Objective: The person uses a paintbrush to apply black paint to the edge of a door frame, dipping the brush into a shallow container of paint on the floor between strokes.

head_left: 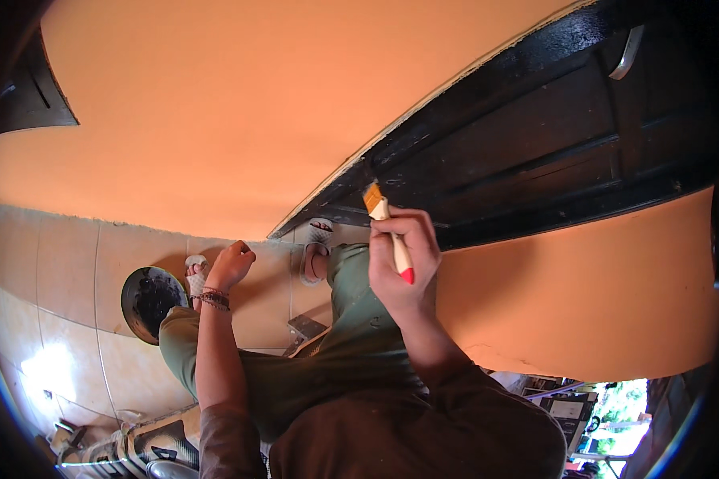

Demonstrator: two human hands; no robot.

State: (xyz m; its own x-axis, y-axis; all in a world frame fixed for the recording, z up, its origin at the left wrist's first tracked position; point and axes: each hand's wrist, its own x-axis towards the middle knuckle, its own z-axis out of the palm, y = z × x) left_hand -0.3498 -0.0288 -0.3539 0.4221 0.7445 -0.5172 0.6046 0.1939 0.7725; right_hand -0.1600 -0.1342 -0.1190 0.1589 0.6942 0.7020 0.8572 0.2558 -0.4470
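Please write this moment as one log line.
right hand: holds paintbrush at black door | left hand: closed, empty | paint bowl: on floor

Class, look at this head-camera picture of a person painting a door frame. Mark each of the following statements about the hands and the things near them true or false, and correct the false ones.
1. The right hand holds a paintbrush with a red-tipped handle. True.
2. The brush bristles point at the orange wall. False: they rest against the black door frame.
3. The left hand holds the dark round paint dish. False: it is loosely closed, holds nothing, and the dish lies on the tiled floor.
4. The left wrist wears bracelets. True.
5. The person wears green trousers. True.
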